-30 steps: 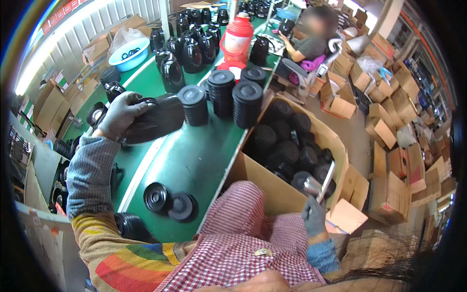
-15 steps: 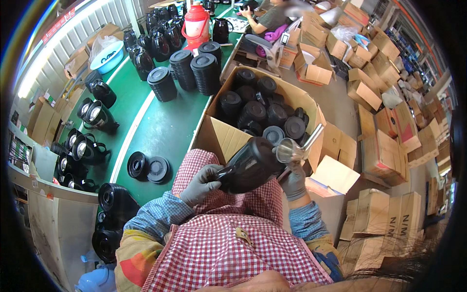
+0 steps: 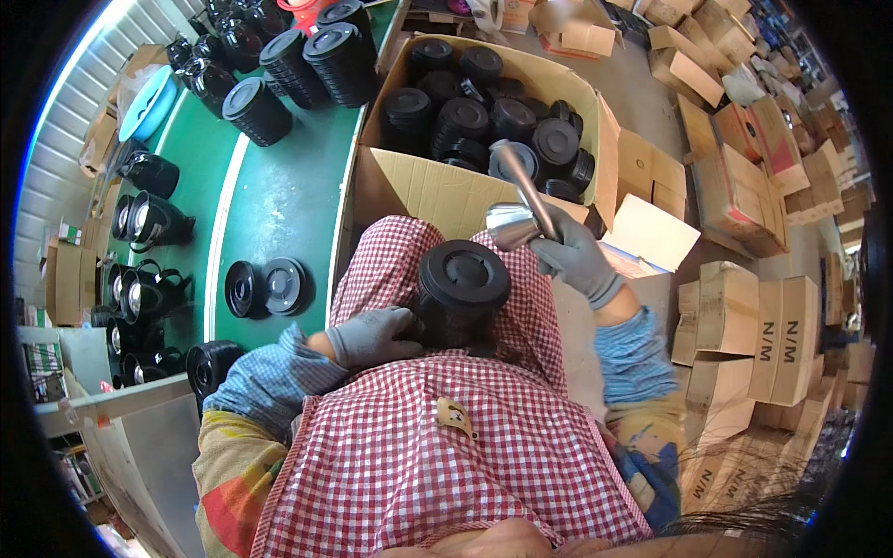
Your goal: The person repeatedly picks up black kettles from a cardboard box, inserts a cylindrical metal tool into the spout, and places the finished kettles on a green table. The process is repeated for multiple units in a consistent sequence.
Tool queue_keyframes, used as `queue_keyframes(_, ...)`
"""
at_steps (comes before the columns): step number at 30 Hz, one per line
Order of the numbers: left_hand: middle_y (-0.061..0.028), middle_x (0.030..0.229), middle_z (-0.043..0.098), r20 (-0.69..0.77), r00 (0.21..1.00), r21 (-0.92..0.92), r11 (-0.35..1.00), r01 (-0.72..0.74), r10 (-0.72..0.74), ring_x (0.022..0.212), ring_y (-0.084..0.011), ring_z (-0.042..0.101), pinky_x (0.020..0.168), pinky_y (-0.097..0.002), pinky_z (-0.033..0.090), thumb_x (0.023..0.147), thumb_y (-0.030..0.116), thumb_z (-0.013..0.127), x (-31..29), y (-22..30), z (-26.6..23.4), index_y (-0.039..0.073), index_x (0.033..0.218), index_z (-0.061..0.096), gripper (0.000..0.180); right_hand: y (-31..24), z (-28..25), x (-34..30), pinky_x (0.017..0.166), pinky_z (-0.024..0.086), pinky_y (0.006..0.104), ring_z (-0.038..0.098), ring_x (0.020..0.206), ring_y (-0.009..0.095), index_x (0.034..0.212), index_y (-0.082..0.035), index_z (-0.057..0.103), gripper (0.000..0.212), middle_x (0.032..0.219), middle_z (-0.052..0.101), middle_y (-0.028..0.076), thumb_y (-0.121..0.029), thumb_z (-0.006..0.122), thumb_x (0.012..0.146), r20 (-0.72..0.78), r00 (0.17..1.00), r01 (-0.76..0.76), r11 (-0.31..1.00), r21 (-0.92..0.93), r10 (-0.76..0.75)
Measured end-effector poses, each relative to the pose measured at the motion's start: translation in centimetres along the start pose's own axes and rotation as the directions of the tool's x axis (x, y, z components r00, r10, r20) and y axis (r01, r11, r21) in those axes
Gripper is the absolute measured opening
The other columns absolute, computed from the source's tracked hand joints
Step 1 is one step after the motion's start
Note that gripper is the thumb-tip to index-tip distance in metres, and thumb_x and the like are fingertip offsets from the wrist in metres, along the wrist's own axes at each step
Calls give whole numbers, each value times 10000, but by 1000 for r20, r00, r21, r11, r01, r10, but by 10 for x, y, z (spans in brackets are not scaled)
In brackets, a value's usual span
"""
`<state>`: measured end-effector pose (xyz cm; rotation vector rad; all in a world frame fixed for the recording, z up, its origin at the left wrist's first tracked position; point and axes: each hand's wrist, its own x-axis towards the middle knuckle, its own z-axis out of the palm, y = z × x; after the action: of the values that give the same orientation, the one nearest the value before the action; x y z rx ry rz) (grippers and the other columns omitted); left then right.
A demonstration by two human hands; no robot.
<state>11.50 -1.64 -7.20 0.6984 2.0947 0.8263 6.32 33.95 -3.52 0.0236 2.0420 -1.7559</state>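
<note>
Green surface (image 3: 274, 200) on the left, open carton (image 3: 405, 186) of black lids (image 3: 461, 123) to its right, lidded black jug (image 3: 456, 322) nearer, upright between the thighs.
Gloved hands: the left (image 3: 377, 337) grips the jug at its left side; the right (image 3: 577, 258), far right of it, clasps a rod-handled metal tool (image 3: 534, 192) with a flared silver cup (image 3: 511, 226), apart from the jug.

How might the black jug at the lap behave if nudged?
The black jug would probably tip or roll: it looks round and sits against soft checked fabric, though the left hand at its side might steady it. It's likely stiff, since its lid keeps a crisp rim.
</note>
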Motion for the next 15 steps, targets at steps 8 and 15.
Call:
queue_keyframes(8, -184, 1180, 651, -514, 703, 170, 862, -478, 492, 1006, -340, 681, 887, -389, 554, 940, 178, 700, 65, 35, -138, -1, 1272, 619, 385, -33, -7, 44, 993, 497, 367, 671, 1074, 285, 1397, -59, 580, 588, 1186, 694, 179, -233, 681, 844, 326, 943, 223, 857, -464, -69)
queue_keyframes(15, -169, 1115, 704, -269, 807, 247, 847, -470, 526, 985, -323, 702, 850, -378, 583, 946, 125, 691, 123, 2, -147, 8, 1201, 685, 281, -31, 11, 61, 887, 511, 447, 662, 1008, 382, 1263, -29, 571, 437, 1094, 674, 217, -279, 629, 910, 308, 951, 166, 820, -547, 13)
